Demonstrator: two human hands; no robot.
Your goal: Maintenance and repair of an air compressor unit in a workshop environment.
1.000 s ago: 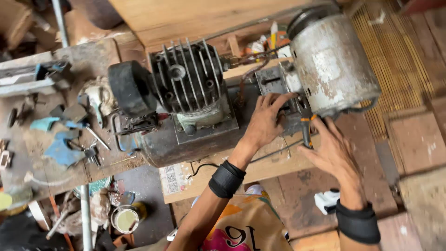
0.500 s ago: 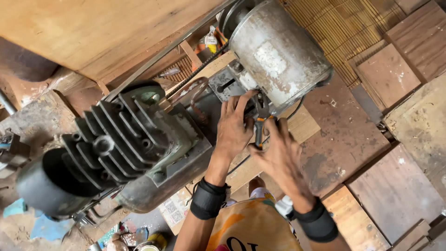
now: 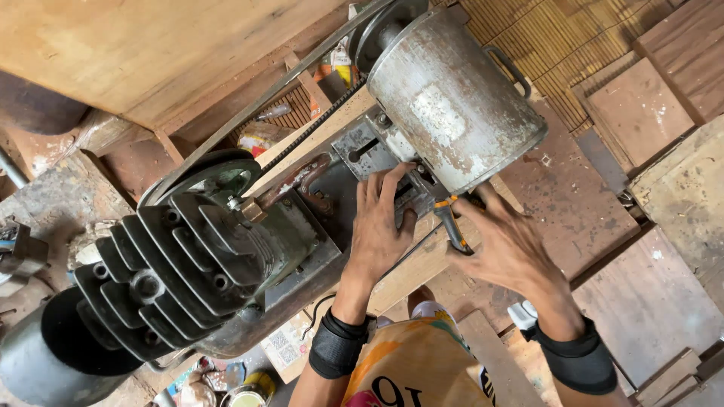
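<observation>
While the left hand [image 3: 381, 226] lies flat with fingers spread on the motor's metal mounting plate [image 3: 362, 151], the right hand's [image 3: 509, 249] fingers grip orange-handled pliers [image 3: 455, 222] just beneath the grey motor [image 3: 452, 98], above worn floor tiles [image 3: 641, 113].

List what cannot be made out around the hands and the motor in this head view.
- Tip of the pliers: hidden under the grey motor.
- Right hand palm and grip: only its back shows.
- What the left hand fingertips press: covered by the fingers.
- Belt top: cut off by the frame edge.
</observation>
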